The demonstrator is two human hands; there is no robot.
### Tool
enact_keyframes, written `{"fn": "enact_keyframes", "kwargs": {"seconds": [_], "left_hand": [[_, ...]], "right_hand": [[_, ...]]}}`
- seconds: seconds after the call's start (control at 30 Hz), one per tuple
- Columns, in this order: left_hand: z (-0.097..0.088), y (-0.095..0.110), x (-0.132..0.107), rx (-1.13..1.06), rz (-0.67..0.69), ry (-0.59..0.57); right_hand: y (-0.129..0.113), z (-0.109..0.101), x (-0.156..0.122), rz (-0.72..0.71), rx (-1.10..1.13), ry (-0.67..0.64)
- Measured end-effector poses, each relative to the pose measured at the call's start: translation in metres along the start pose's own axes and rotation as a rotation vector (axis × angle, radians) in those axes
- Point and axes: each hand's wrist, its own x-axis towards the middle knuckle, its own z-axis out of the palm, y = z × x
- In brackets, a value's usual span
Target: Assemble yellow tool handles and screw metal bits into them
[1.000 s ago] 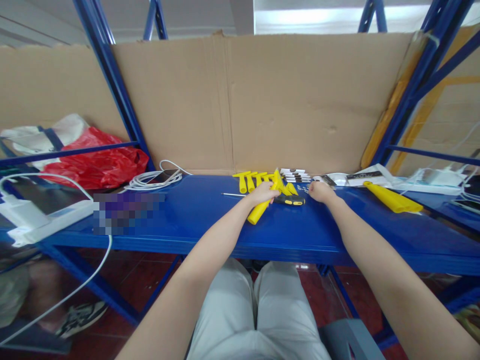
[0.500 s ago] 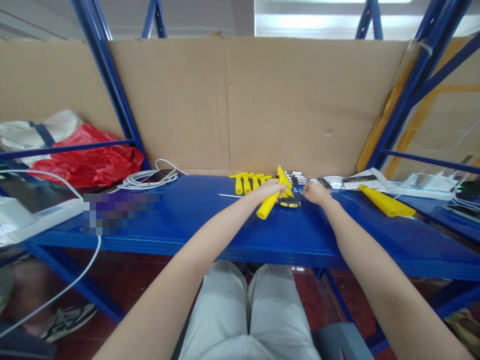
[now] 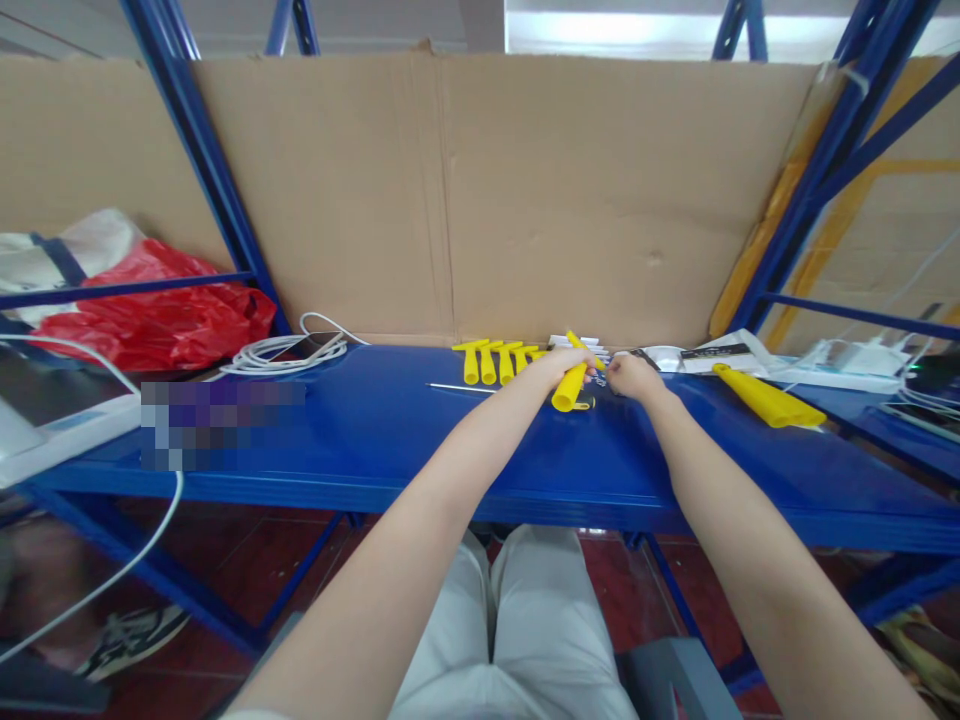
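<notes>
My left hand is closed round a yellow T-shaped plastic handle, its hollow end towards me and its crosspiece to the far side. My right hand is beside that crosspiece with its fingers pinched together; what they hold, if anything, is too small to make out. Small loose bits that look like screws lie between the hands. Under the left forearm lies a screwdriver, its black and yellow grip partly hidden by the handle. Several similar yellow handles stand in a row left of my left hand.
Several white and black pieces lie behind the hands. A large yellow cone-shaped piece rests on the blue table at right. Coiled white cable and a red plastic bag are left. A cardboard sheet closes the back.
The left hand has moved right, bringing the yellow handle closer to my right hand and turning its crosspiece towards it. The right hand stays nearly in place. The view has shifted slightly.
</notes>
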Motion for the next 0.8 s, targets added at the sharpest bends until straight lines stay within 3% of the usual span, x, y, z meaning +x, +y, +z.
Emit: {"fn": "enact_keyframes", "kwargs": {"seconds": [0.23, 0.37, 0.53, 0.67, 0.8], "left_hand": [[-0.001, -0.003, -0.002, -0.037, -0.03, 0.06], [-0.023, -0.005, -0.022, 0.023, 0.043, 0.139], [-0.059, -0.018, -0.045, 0.194, 0.143, 0.324], [-0.078, -0.035, -0.055, 0.259, 0.252, 0.334], [-0.085, -0.047, -0.058, 0.218, 0.281, 0.315]], "right_hand": [[0.0, 0.003, 0.001, -0.008, -0.009, -0.024], [-0.001, 0.003, 0.004, -0.129, -0.011, -0.112], [-0.003, 0.004, 0.006, -0.217, 0.011, -0.155], [-0.006, 0.004, 0.004, -0.235, 0.022, -0.184], [-0.008, 0.006, 0.003, -0.228, -0.01, -0.211]]}}
